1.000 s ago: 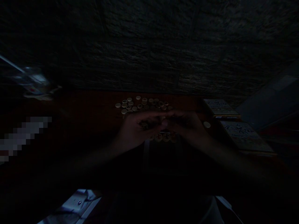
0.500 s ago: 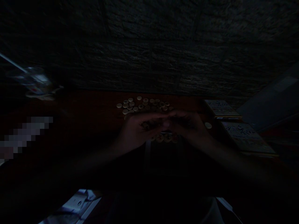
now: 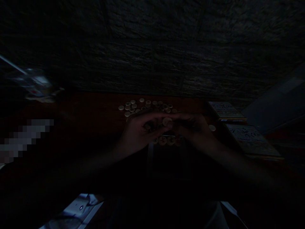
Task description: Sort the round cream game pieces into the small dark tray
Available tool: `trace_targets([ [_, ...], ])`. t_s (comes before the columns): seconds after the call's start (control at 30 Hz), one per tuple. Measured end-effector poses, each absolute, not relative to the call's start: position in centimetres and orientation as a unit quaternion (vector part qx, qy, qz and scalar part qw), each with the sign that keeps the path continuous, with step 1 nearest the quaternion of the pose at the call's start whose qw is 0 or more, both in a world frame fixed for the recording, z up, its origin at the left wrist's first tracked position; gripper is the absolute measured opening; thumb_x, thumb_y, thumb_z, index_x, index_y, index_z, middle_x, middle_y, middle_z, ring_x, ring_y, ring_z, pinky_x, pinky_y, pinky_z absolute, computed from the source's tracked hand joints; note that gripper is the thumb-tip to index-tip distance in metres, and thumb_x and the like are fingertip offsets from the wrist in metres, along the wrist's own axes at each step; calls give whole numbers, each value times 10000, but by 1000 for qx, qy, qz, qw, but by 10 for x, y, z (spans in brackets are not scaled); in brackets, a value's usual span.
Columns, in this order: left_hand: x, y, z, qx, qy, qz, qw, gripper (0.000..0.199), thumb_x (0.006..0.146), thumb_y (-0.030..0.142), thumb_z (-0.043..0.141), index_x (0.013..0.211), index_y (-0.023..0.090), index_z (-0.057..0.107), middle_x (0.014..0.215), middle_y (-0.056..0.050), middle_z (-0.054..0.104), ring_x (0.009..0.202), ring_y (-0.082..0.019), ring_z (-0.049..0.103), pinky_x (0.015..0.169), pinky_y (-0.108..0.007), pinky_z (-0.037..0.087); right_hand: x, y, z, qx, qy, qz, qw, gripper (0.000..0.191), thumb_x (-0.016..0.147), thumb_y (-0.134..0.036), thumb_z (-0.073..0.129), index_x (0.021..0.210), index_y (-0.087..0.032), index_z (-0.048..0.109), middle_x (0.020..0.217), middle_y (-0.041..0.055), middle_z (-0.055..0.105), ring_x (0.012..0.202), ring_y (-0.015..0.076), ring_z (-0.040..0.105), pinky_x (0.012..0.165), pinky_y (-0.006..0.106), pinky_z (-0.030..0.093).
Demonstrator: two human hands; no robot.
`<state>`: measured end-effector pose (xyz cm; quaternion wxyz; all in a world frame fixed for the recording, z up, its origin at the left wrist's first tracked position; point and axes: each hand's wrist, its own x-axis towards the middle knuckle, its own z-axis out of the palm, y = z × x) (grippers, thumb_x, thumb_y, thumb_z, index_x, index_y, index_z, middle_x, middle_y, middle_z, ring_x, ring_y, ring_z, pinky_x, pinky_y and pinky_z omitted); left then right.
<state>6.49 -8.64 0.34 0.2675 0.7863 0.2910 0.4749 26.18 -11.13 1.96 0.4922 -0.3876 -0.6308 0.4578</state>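
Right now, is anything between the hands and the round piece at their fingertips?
Nothing visible: the round piece sits where the left hand and right hand meet. A thumb partly covers it, and which hand holds it is unclear.

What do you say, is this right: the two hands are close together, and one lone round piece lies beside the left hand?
Not the left hand: in the head view, the lone round piece lies beside the right hand. The rest stands.
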Motion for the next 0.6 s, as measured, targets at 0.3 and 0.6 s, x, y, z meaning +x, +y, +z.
trace_targets([
  [0.3,66,-86,1,769,311,471,302,285,864,261,782,1146,228,752,994,-36,798,842,-171,749,738,-262,595,264,-111,18,-416,-618,462,481,275,798,-350,837,1063,-278,823,780,7,780,542,111,597,486,230,467],
  [0.6,65,-86,1,771,299,472,306,295,855,201,777,1149,208,742,963,-34,793,823,-154,747,733,-233,590,262,-112,19,-445,-592,463,487,285,761,-361,858,1008,-223,827,746,14,765,546,108,614,509,224,491],
])
